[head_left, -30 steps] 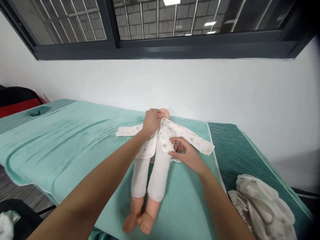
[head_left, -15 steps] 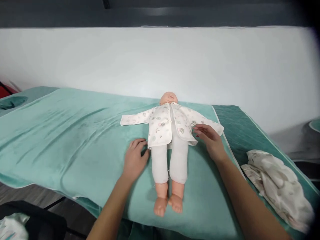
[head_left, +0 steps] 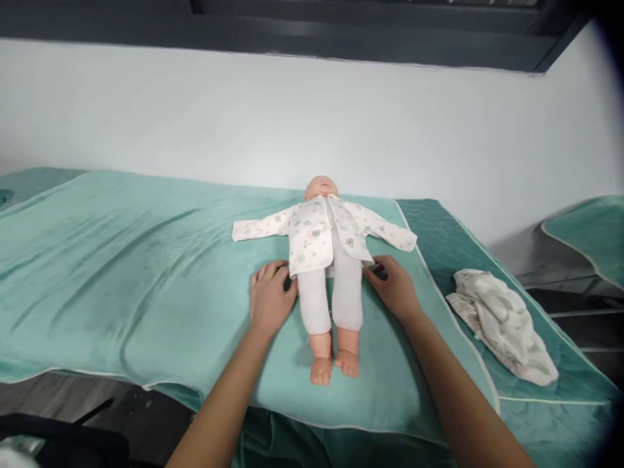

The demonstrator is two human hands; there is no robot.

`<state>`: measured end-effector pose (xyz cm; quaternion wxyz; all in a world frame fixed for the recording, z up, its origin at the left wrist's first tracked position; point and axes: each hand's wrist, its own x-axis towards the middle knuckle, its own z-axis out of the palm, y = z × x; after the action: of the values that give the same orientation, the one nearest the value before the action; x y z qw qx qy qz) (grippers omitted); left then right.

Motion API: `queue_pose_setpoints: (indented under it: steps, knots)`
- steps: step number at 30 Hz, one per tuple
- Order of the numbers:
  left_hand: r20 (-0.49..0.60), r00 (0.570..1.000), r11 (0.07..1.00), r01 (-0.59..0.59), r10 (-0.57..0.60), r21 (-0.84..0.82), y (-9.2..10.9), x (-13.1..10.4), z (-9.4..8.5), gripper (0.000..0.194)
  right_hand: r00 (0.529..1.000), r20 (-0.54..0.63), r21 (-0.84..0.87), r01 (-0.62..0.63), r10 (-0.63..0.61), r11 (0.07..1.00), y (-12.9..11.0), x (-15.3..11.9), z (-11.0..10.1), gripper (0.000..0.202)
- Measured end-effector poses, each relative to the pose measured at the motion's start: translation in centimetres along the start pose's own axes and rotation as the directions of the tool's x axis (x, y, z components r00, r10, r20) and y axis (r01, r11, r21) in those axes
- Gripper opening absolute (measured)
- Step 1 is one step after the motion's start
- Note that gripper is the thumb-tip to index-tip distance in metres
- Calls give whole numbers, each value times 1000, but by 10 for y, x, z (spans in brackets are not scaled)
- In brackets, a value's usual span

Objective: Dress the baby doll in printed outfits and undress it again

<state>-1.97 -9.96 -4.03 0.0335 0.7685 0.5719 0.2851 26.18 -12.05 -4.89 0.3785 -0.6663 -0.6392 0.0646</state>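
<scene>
Presently, the doll (head_left: 348, 292) lies on its back on the green sheet (head_left: 160, 279), with its head (head_left: 319, 185) toward the wall (head_left: 292, 117) and its bare feet (head_left: 320, 370) toward the person. A printed jacket (head_left: 311, 240) covers its upper body, and the front is open along the middle. The 2 sleeves (head_left: 260, 226) stretch out to the sides of the doll; no doll hand shows at the cuffs, so I cannot tell how far the arms fill them.

The left hand (head_left: 273, 296) is just to the left of the doll, beside a lower corner of the jacket. The right hand (head_left: 394, 286) is just to the right of the doll, at the other lower corner. In each grip the thumb and index finger bend toward each other with a dark gap between them, but I cannot tell if the tips are pinching the hem.

In my judgement, the main risk is uneven pulling. If 1 hand draws harder, the jacket could slide sideways and the doll could turn with it, because nothing seems to fix it in place. The fingertips could also catch the sheet together with the hem, as they lie very close. A strong tug toward the feet might tighten the jacket at the neck. The crumpled cloth (head_left: 504, 325), well to the right of the doll, is probably too far to disturb this.
</scene>
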Motion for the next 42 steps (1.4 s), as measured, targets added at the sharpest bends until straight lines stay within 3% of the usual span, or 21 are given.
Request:
queue_pose_setpoints:
  steps: [4, 8, 13, 17, 19, 25, 30, 36, 40, 42]
  knots:
    - [-55, 998, 996, 33, -37, -88, -2, -1, 1, 11, 999, 37, -24, -32, 33, 999, -5, -1, -2, 21]
    - [-111, 989, 981, 77, -97, -176, -4, -3, 1, 10, 998, -5, -2, -58, 58, 998, -7, -17, -5, 13]
    - [-110, 993, 997, 44, -52, -71, -1, -7, -1, 8, 992, -77, -66, -104, 99, 992, -7, -30, -4, 12]
    - [-107, 993, 998, 45, -48, -32, 0, -8, -2, 7, 973, -164, -25, 162, -164, 986, -16, -22, -4, 38]
    - [-97, 994, 998, 56, -59, -34, -1, -7, -2, 7, 948, -138, 7, 289, -285, 957, -23, -11, -3, 52]
    - [-84, 994, 996, 60, -65, -68, -2, -8, -3, 10, 931, -12, 124, 365, -366, 923, -51, 21, 1, 55]
    - [-62, 997, 995, 43, -49, -89, -3, -12, -5, 11, 852, 132, 160, 485, -506, 859, -61, 10, 5, 57]
    - [-39, 996, 991, 76, -81, -114, -6, -12, -4, 9, 856, 183, 176, 455, -484, 873, -59, -1, -7, 44]
    - [-41, 995, 988, 90, -96, -122, -6, -12, -3, 8, 957, -8, 267, 283, -292, 921, -68, 40, -7, 30]
    - [-36, 995, 988, 85, -90, -126, -6, -12, -4, 10, 968, -55, 197, 253, -247, 947, -73, 77, 1, 26]
